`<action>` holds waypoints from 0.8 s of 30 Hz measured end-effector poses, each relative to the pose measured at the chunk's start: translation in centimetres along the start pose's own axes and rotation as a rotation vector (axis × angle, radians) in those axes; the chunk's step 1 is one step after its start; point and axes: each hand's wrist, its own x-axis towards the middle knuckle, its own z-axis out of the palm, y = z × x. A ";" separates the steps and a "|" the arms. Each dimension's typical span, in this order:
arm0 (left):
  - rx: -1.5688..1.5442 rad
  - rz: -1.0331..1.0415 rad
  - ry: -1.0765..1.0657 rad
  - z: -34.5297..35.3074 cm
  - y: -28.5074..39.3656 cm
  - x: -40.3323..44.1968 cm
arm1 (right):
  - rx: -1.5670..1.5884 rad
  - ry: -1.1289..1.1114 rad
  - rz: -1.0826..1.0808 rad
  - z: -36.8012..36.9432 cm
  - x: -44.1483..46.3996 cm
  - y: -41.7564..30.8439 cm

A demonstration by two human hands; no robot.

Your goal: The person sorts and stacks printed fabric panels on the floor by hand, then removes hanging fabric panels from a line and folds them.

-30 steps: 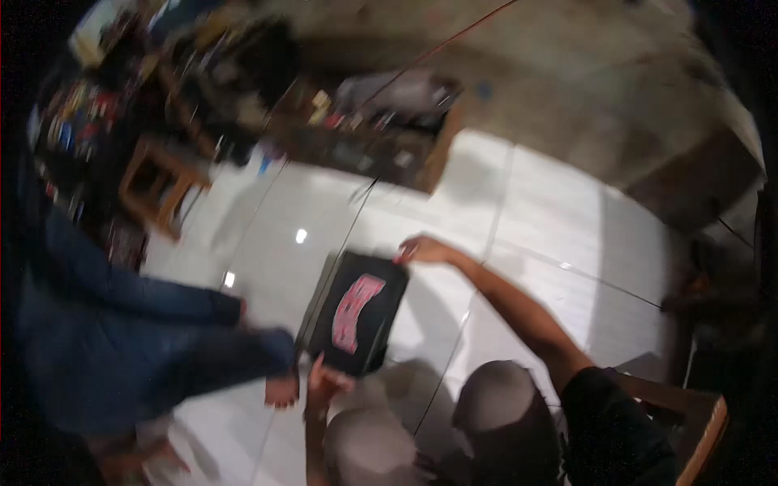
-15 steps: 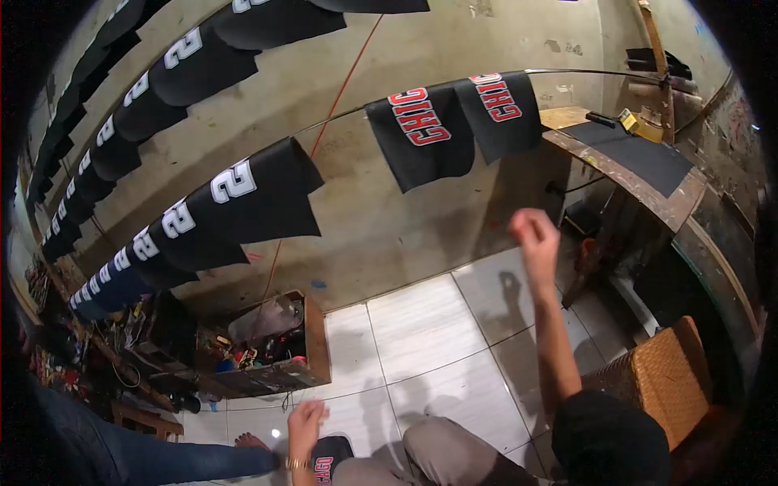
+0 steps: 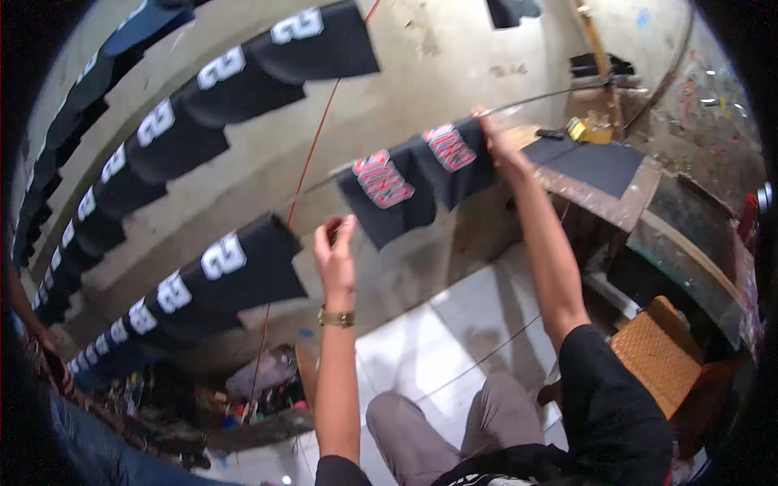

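Two black fabric pieces with red-and-white lettering hang over a thin line in front of me, a left fabric piece (image 3: 393, 206) and a right fabric piece (image 3: 466, 174). My right hand (image 3: 502, 150) is at the outer edge of the right piece, up at the line, its fingers closed on the cloth; motion blur softens them. My left hand (image 3: 334, 247), with a gold watch (image 3: 335, 317) at the wrist, is raised just left of and below the left piece. Its fingers are curled but apart, and it appears to hold nothing.
Black pieces with white numerals (image 3: 223, 255) hang in rows at left. On the right stands a worktable (image 3: 640, 190) with a dark sheet and a yellow container (image 3: 598, 131). A woven seat (image 3: 658, 356) is beside me. Another person's jeans (image 3: 97, 445) show at lower left.
Both my hands have risen to the line; the right one has reached the right fabric piece. My view has tilted up, and the lettered piece at my lap is out of view.
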 end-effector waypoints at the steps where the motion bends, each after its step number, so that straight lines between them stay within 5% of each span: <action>1: -0.034 -0.044 -0.009 0.8 1.0 1.3 | 0.004 -0.243 0.165 0.4 0.8 0.1; 3: 0.010 0.080 0.067 2.7 -0.2 4.0 | 0.038 -0.178 0.285 1.4 0.1 -2.1; 4: -0.097 0.096 -0.031 4.0 1.2 3.8 | -0.040 -0.058 0.169 2.1 -0.6 -2.8; 5: -0.192 0.110 -0.124 4.9 3.0 3.2 | -0.027 -0.140 0.030 3.1 -1.9 -2.8; 6: -0.127 0.142 -0.111 6.1 2.8 2.8 | -0.051 -0.585 0.255 2.1 -0.5 -2.3; 7: -0.098 0.156 -0.156 6.7 1.7 3.3 | -0.106 -0.730 0.518 2.1 -0.4 -2.9; 8: -0.066 0.186 -0.111 7.3 0.8 3.3 | -0.570 -0.681 0.330 1.0 0.0 -6.1; 9: -0.027 0.221 -0.066 7.9 0.1 3.2 | -1.012 -0.597 0.121 -0.6 0.4 -9.3; 11: 0.019 0.253 0.043 8.6 1.2 2.7 | -0.860 -0.219 0.172 -6.2 6.8 -12.7; 13: 0.240 0.353 0.184 8.7 0.5 2.9 | -0.089 0.016 -0.299 -13.7 18.5 -10.6; 15: 0.254 0.278 0.230 8.7 -1.3 2.9 | -0.377 0.825 -0.187 -14.9 26.2 -13.2; 17: 0.232 0.256 0.277 9.3 -1.2 2.9 | 0.133 0.580 -0.071 -17.4 30.6 -12.9; 19: -0.147 0.017 0.146 10.3 0.1 3.0 | 0.551 0.228 -0.077 -20.1 33.8 -11.2; 23: -0.373 -0.206 0.016 10.5 0.1 3.7 | 0.578 -0.074 -0.152 -22.7 33.4 -7.9; 24: -0.232 -0.141 -0.031 10.1 -0.5 3.9 | 0.591 -0.066 -0.140 -23.7 33.5 -6.8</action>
